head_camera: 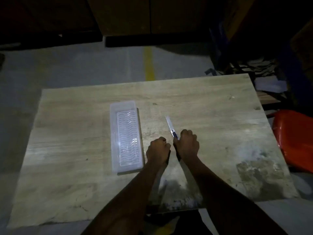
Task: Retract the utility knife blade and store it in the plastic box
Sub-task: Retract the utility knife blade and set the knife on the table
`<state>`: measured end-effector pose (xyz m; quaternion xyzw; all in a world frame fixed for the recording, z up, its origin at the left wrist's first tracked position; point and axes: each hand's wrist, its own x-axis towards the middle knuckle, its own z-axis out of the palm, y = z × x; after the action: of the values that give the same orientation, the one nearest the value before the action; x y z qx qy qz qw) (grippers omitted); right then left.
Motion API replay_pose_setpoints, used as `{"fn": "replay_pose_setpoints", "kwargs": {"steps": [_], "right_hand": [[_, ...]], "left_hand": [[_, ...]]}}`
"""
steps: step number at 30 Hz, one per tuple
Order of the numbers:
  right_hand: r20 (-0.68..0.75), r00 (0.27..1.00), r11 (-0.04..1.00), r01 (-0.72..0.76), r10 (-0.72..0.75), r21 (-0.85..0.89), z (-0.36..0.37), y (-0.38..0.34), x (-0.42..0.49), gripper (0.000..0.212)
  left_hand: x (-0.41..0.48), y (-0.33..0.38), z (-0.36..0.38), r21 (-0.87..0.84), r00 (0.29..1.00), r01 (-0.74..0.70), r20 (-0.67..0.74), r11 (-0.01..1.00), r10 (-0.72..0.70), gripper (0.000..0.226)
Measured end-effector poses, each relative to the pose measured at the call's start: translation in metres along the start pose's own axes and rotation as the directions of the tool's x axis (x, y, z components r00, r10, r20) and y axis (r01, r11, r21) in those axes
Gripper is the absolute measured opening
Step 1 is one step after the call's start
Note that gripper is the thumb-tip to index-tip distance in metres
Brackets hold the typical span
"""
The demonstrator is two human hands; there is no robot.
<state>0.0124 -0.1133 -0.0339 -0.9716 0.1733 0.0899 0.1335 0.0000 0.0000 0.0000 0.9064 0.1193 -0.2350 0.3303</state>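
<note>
While its long silver blade juts out toward the far edge, the dark-handled utility knife (172, 130) sits near the middle of the pale wood-grain worktop (211, 106), its handle clenched in the right hand (188, 144). The left hand (158, 150) is curled into a fist just beside it; whether it touches the handle is unclear. Toward the left edge lies the open clear rectangular plastic box (113, 133) with a wavy ribbed floor.

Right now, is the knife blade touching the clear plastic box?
Apart. The head view shows the extended utility knife blade well right of the plastic box, with bare wooden table between them.
</note>
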Motion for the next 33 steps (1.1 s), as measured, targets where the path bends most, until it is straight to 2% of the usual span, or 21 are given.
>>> {"fn": "replay_pose_setpoints", "kwargs": {"steps": [4, 8, 11, 12, 14, 16, 20, 24, 29, 33], "right_hand": [[0.035, 0.999, 0.998, 0.009, -0.007, -0.064, -0.001, -0.008, 0.011, 0.034], [0.045, 0.999, 0.999, 0.000, 0.002, -0.047, 0.003, -0.013, 0.017, 0.029], [0.070, 0.998, 1.000, -0.003, 0.005, -0.027, 0.003, -0.016, 0.018, 0.026], [0.078, 0.997, 1.000, 0.003, -0.001, -0.025, 0.003, -0.016, 0.017, 0.025], [0.086, 0.996, 1.000, 0.010, -0.009, -0.016, 0.002, -0.017, 0.017, 0.024], [0.090, 0.996, 0.999, 0.010, -0.014, 0.039, -0.002, -0.020, 0.017, 0.025], [0.052, 0.994, 0.988, 0.094, -0.101, 0.124, -0.020, -0.033, 0.006, 0.031], [-0.039, 0.977, 0.972, 0.214, -0.211, 0.093, -0.056, -0.046, -0.015, 0.035], [-0.124, 0.941, 0.940, 0.327, -0.316, 0.091, -0.100, -0.066, -0.054, 0.032], [-0.117, 0.927, 0.924, 0.369, -0.357, 0.097, -0.131, -0.074, -0.084, 0.027]], "left_hand": [[0.012, 0.001, 0.000, -0.116, 0.994, 0.101, -0.016, 0.988, -0.104, 0.034], [0.018, -0.002, 0.001, -0.192, 0.991, 0.133, -0.003, 0.972, -0.136, 0.026], [0.025, -0.003, 0.005, -0.343, 0.978, 0.207, 0.078, 0.916, -0.192, 0.025], [0.027, -0.002, 0.006, -0.450, 0.955, 0.296, 0.147, 0.842, -0.257, 0.024], [0.030, 0.000, 0.007, -0.650, 0.890, 0.453, 0.291, 0.610, -0.351, 0.018], [0.031, 0.003, 0.004, -0.729, 0.867, 0.492, 0.360, 0.476, -0.345, 0.014], [0.014, 0.017, -0.013, -0.793, 0.873, 0.486, 0.426, 0.366, -0.236, 0.020], [-0.005, 0.018, -0.035, -0.853, 0.913, 0.406, 0.362, 0.328, -0.190, 0.023], [-0.041, 0.016, -0.075, -0.899, 0.964, 0.265, 0.255, 0.348, -0.074, 0.030], [-0.074, 0.019, -0.100, -0.905, 0.982, 0.181, 0.186, 0.385, -0.025, 0.027]]}}
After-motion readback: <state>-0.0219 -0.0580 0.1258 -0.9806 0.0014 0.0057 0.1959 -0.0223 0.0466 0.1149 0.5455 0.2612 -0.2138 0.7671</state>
